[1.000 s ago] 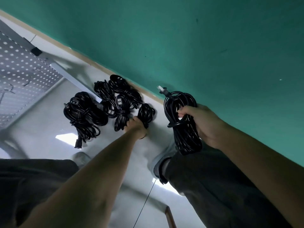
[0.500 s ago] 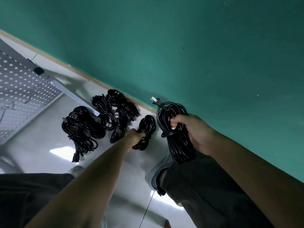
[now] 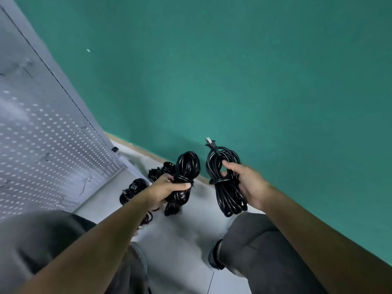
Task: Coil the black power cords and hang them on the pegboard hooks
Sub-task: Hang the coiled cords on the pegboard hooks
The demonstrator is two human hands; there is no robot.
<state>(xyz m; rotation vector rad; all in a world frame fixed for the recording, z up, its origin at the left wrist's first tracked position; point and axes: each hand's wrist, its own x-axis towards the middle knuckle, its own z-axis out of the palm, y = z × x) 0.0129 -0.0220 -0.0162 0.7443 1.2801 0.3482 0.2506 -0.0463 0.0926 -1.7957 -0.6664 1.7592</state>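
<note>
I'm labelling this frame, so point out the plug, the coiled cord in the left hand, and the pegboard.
plug [image 3: 211, 143], head view, on its black body.
left-hand coiled cord [image 3: 187, 164], head view, upper loops.
pegboard [image 3: 48, 143], head view, perforated face.

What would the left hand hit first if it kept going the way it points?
Probably the green wall. The left hand, gripping a coiled cord, points up and away past the cords on the floor. Depth is unclear, so those cords might come first.
</note>
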